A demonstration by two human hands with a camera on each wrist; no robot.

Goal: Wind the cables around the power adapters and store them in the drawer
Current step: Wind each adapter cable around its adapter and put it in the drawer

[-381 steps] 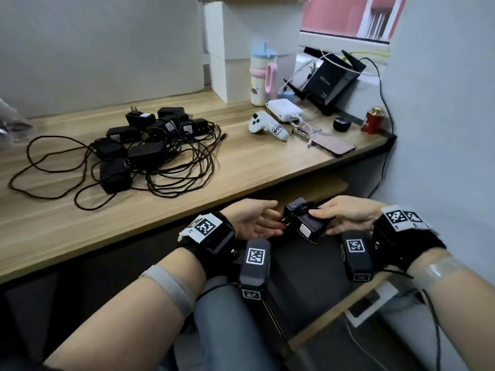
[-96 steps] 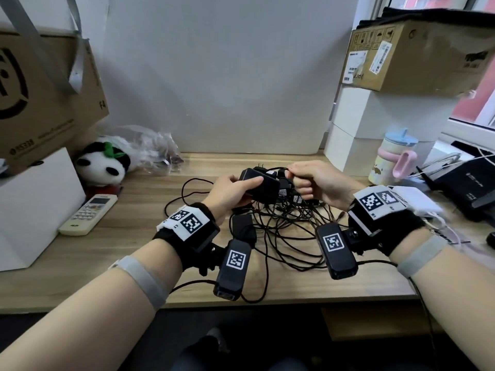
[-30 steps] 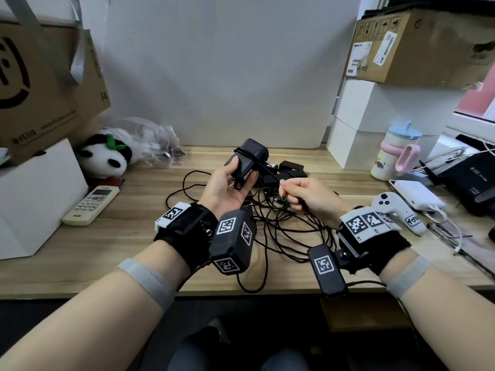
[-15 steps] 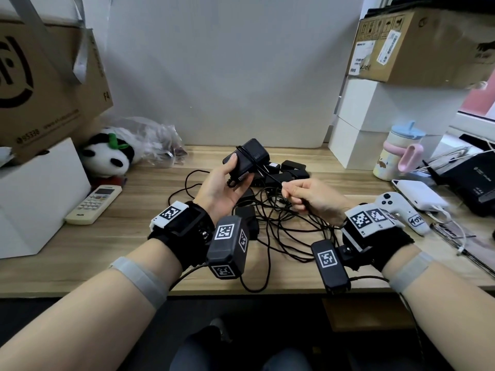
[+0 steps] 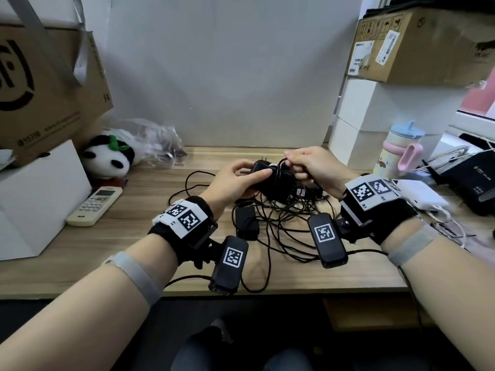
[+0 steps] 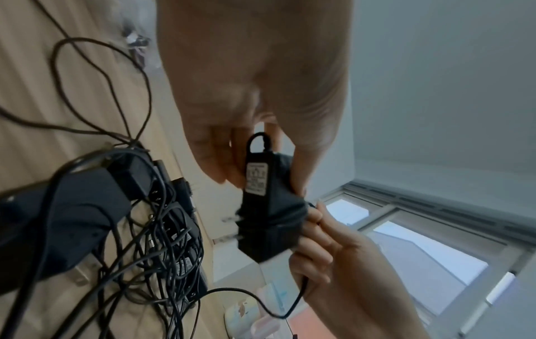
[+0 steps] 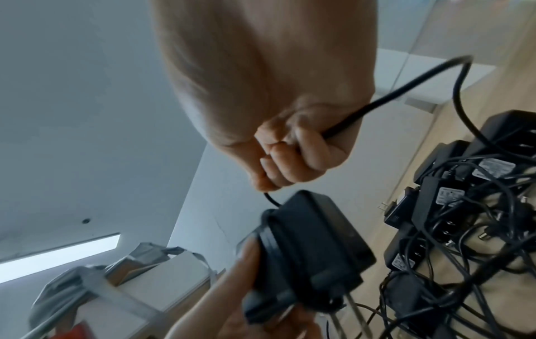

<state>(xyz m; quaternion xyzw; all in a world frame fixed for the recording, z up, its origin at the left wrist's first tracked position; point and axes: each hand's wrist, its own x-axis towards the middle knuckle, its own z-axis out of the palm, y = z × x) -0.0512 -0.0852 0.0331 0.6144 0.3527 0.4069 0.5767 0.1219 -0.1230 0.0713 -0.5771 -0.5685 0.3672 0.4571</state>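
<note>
My left hand [image 5: 249,174] grips a black power adapter [image 5: 267,178] just above the desk, thumb on top. Its thin black cable [image 7: 406,87] is wrapped a few turns around the body. My right hand [image 5: 294,163] pinches that cable right beside the adapter's far end, fingers curled. In the left wrist view the adapter [image 6: 266,206] shows a white label, with my left hand [image 6: 261,176] around it and my right hand [image 6: 333,240] holding the cable. A tangled pile of several black adapters and cables [image 5: 281,218] lies under both hands. No drawer is in view.
On the left of the wooden desk [image 5: 160,250] lie a panda plush [image 5: 107,159], a white remote [image 5: 93,202], a white box [image 5: 34,196] and a cardboard box [image 5: 48,89]. To the right stand stacked white boxes [image 5: 375,116], a cup [image 5: 399,151], a white charger [image 5: 420,196] and a black router [image 5: 471,178].
My left hand has lowered the adapter and laid it flatter. My right hand has risen from below right to the adapter's far end, carrying the cable around it.
</note>
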